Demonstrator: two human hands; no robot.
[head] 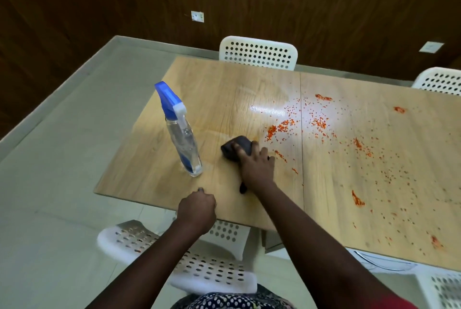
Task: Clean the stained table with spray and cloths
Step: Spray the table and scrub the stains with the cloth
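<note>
A wooden table [224, 89] carries orange-red stains [319, 121] scattered across its middle and right side. My right hand [255, 161] presses flat on a dark cloth [235, 148] just left of the stains, fingers spread over it. A clear spray bottle [183, 131] with a blue and white trigger head stands upright to the left of the cloth. My left hand [197, 210] rests at the table's near edge with its fingers curled under, holding nothing that I can see.
White perforated chairs stand around the table: one [258, 53] at the far side, one [439, 79] at the far right, one [199, 266] just in front of me under the near edge. Pale floor [62, 159] lies to the left.
</note>
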